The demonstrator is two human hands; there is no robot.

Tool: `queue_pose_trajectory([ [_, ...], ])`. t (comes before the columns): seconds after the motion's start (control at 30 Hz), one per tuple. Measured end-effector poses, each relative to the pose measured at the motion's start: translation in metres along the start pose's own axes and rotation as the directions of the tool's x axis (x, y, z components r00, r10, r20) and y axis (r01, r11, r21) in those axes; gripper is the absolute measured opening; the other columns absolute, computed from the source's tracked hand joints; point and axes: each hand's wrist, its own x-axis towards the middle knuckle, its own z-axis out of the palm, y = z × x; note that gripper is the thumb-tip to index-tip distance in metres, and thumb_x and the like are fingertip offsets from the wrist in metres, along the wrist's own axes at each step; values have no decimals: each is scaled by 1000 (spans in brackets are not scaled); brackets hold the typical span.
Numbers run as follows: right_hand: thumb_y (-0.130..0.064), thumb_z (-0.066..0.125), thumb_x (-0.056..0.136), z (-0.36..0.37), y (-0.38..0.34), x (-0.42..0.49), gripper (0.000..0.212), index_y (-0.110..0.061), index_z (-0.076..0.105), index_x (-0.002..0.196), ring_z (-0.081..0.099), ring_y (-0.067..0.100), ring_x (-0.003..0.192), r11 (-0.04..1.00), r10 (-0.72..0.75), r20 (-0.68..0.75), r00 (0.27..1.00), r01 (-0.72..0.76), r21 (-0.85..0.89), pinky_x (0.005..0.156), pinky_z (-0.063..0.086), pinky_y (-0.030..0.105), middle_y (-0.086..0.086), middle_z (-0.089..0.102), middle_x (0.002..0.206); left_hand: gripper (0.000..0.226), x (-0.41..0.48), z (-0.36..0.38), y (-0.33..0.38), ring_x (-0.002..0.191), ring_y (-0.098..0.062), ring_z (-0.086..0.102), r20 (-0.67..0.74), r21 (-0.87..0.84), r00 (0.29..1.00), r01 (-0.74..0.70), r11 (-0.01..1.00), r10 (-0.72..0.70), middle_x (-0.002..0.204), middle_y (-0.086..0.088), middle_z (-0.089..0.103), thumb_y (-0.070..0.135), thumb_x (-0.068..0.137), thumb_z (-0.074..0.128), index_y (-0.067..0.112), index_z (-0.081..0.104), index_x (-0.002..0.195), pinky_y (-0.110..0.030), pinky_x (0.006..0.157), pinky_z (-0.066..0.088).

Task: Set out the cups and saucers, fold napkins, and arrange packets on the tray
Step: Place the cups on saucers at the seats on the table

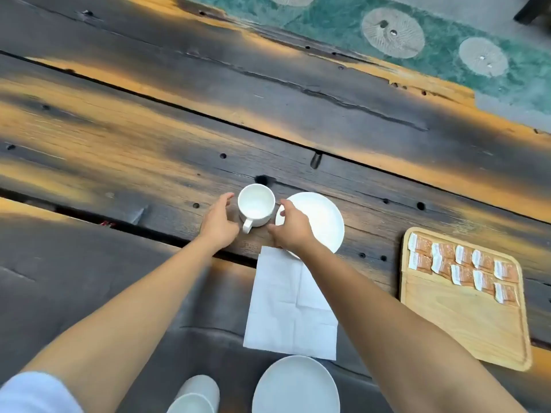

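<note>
Head view: wooden tray at right holding orange-white packets in two rows at far end, near half bare. White cup standing upright on table, looking empty, handle pointing toward person. Left hand spread beside cup, not touching. Right hand fingers spread, resting over rim of far saucer. Napkin lying flat, long axis running away from person. Near saucer and second cup at near edge. Wide open planks beyond cup.
</note>
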Motion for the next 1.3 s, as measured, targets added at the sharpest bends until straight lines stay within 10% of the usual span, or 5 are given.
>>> queue_pose_trajectory([
  [0.2,-10,75,71,8,-3,22,71,-26,50,135,59,17,107,978,-77,-15,997,78,193,85,42,23,-5,64,117,94,25,13,-3,129,-21,51,113,-120,989,-77,990,91,136,7,59,1,58,76,40,45,137,-47,106,45],
  [1.03,1,72,67,-64,39,-25,76,-27,48,134,58,28,115,937,44,-111,993,-2,348,92,53,52,-6,57,117,77,-29,70,87,108,-25,60,184,-149,960,-187,971,212,114,10,67,-4,62,60,47,55,119,-50,65,62],
  [1.3,5,71,68,-90,68,-33,62,-38,51,108,58,15,87,916,65,-128,990,-8,402,72,52,31,-26,53,92,81,-35,100,103,113,-28,56,258,-151,943,-175,973,210,123,6,63,-7,58,55,39,57,125,-54,70,61],
])
